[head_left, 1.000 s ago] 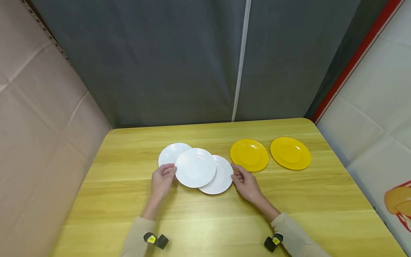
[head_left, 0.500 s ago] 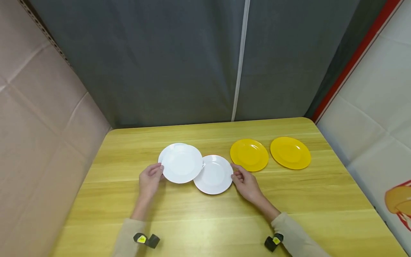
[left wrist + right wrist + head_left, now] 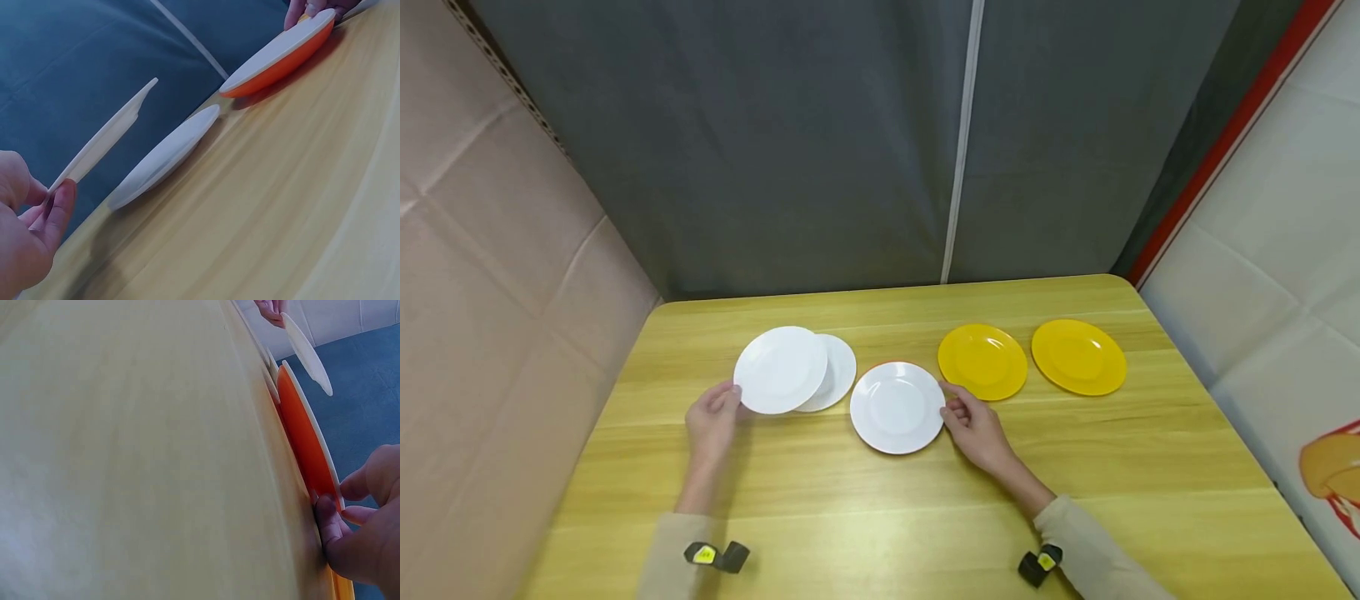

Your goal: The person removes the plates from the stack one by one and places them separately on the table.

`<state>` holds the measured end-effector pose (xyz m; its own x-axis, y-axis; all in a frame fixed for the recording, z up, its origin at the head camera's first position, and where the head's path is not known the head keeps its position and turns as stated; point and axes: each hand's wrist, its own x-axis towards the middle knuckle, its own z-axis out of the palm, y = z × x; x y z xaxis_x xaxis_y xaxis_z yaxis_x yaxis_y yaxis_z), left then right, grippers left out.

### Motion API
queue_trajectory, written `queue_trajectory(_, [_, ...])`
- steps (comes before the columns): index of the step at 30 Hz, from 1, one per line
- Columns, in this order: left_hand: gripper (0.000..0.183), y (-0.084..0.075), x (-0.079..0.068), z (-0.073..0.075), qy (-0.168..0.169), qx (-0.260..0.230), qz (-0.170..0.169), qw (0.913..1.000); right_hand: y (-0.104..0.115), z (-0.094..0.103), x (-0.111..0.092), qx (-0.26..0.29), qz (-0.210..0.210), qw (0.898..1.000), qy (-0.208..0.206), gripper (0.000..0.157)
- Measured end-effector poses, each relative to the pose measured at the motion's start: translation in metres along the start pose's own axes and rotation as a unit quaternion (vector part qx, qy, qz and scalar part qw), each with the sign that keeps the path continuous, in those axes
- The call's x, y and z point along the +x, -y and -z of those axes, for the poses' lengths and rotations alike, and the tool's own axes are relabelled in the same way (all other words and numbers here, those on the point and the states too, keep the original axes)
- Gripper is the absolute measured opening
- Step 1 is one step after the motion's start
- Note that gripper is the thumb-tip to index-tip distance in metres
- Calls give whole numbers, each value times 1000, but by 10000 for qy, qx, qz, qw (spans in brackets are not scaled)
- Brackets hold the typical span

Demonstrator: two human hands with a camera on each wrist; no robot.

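Observation:
My left hand [image 3: 711,421] pinches the left rim of a white plate [image 3: 778,367] between thumb and fingers. In the left wrist view this plate is tilted and raised off the table. A second white plate [image 3: 841,375] lies on the table, partly covered by the raised one in the head view. My right hand [image 3: 977,429] pinches the right rim of a third white plate [image 3: 897,408], low over the table. Orange [image 3: 303,437] shows under that plate's white rim in the right wrist view, and a thin red edge shows behind it in the head view.
Two yellow plates [image 3: 981,362] [image 3: 1078,357] lie side by side on the wooden table [image 3: 880,517], behind and right of my right hand. A dark curtain [image 3: 775,150] hangs behind the table's far edge. Pale cloth walls [image 3: 497,333] stand on both sides.
My left hand has carried its white plate leftward, off the third plate and across the second white plate, uncovering more of both. My right hand stays at the same rim.

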<state>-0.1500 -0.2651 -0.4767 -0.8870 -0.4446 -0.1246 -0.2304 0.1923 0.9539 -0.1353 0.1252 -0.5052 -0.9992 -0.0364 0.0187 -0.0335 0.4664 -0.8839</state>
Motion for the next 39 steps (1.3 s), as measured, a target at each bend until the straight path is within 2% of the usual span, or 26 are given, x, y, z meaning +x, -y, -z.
queue_trajectory(10, [49,8,8,15,-67,-451,311,9985,1,1,-1,25,63,10000,-39,39])
queue_trajectory(17, [58,11,11,23,-68,-102,709,9974,-1,0,1,73,64,9999,-31,39])
queue_trajectory(19, [60,12,12,25,-116,-147,747,9970,-1,0,1,60,60,10000,-30,39])
queue_trajectory(29, [66,19,11,24,-515,-875,497,9936,1,1,0,35,-100,9999,36,40])
queue_trajectory(39, [64,20,9,25,-697,-842,583,9923,1,1,0,47,-111,9999,44,40])
